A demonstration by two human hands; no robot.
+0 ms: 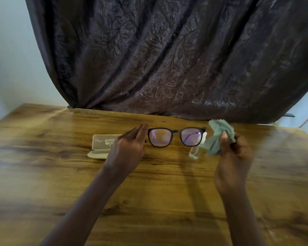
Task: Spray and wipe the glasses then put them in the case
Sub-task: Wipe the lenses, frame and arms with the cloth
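Dark-framed glasses [176,137] with purplish lenses are held up above the wooden table [149,201], lenses facing me. My left hand [130,148] pinches the frame at its left end. My right hand [235,157] grips a crumpled pale green cloth [219,135] just right of the glasses. A small clear spray bottle [196,151] lies on the table behind the cloth, partly hidden. The open whitish case [101,144] lies left of my left hand, which covers its right part.
A dark patterned curtain [167,59] hangs right behind the table's far edge. Pale walls show at the left and far right.
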